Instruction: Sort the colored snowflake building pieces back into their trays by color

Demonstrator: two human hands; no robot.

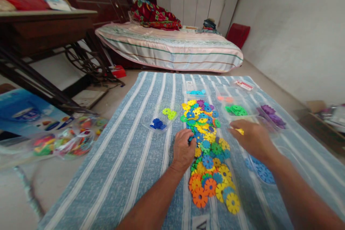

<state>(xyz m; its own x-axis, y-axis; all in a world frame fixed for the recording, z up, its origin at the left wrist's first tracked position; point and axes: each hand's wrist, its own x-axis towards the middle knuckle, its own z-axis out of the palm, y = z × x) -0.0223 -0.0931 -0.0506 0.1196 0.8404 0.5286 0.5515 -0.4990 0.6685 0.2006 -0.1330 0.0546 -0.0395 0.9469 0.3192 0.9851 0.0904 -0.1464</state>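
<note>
A long heap of coloured plastic gear-shaped discs point(208, 151) lies on a blue striped cloth point(126, 151). My left hand point(184, 149) rests at the heap's left edge, fingers curled and pinching a blue disc. My right hand point(252, 137) hovers to the right of the heap, fingers closed on a yellow disc point(239, 130). Clear trays around the heap hold sorted discs: blue and lime ones point(163, 118), cyan ones point(196, 92), green ones point(237, 110), purple ones point(271, 115). Under my right forearm lies a tray of blue discs point(260, 172).
A bed point(169, 45) stands beyond the cloth. On the left are a dark treadle sewing table point(45, 32), a blue box point(21, 113) and a clear bag of mixed discs point(63, 142). A white wall runs along the right, with a cardboard box point(318, 109) at its foot.
</note>
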